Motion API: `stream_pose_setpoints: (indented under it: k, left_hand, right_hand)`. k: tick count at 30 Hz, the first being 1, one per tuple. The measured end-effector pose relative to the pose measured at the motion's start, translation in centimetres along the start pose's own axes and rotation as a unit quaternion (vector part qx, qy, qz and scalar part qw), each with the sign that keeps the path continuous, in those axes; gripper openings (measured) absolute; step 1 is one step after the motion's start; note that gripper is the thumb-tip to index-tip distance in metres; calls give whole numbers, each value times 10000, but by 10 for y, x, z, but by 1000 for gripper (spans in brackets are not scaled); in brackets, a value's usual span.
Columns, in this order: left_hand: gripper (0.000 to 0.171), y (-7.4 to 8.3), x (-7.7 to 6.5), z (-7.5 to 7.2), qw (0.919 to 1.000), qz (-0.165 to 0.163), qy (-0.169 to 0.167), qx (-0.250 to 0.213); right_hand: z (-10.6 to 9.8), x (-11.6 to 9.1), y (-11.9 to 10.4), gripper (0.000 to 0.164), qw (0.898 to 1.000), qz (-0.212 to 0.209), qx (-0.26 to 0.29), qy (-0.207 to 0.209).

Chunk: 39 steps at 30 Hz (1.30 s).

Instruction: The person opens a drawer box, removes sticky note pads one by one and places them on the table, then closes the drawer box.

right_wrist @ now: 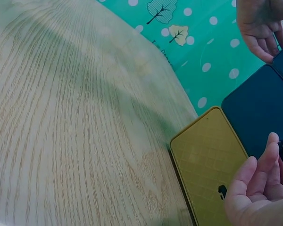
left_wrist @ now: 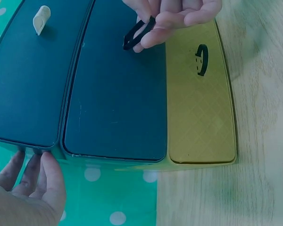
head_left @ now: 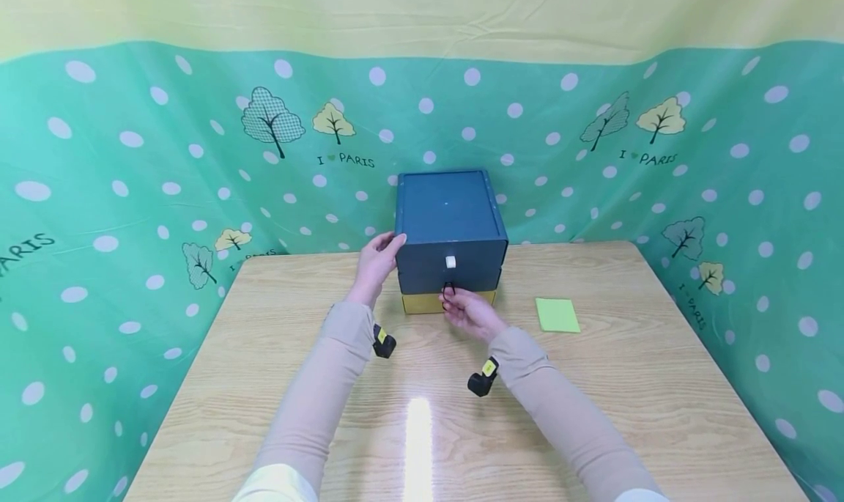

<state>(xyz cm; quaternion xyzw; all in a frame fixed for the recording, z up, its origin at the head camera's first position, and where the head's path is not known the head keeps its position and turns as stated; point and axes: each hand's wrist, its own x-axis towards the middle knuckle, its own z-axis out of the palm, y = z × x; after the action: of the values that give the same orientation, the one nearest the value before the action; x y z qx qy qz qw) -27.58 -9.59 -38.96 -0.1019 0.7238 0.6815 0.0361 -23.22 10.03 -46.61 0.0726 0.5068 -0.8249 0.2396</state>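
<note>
A small drawer box (head_left: pixel 448 205) stands at the back of the table. Its top drawer is dark blue with a white knob (left_wrist: pixel 41 20); below lies another dark blue drawer (left_wrist: pixel 118 103), then a yellow drawer (left_wrist: pixel 203 113) with a black handle (left_wrist: pixel 205 59). My left hand (head_left: pixel 376 264) rests fingertips against the left side of the box, near its upper front corner. Between thumb and fingers, my right hand (head_left: pixel 471 313) pinches the black loop handle (left_wrist: pixel 128 42) of the middle drawer. That drawer's front looks about level with its neighbours.
A green square of paper (head_left: pixel 557 316) lies on the wooden table (head_left: pixel 264 355), right of the box. Close behind the box hangs a green dotted curtain (head_left: pixel 541 150), which also runs along both sides of the table.
</note>
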Motion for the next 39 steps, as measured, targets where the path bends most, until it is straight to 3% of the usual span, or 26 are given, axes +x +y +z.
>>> stream_pose_setpoints:
  k: [11,39]
  left_hand:
    - [60,1,-1,0,10000,-38,-31,65]
    - [59,-2,1,-1,10000,5,-24,78]
  right_hand:
    - [0,-2,0,19,9992,6,-356,197]
    - [-6,-4,4,23,9962,-65,-865,90]
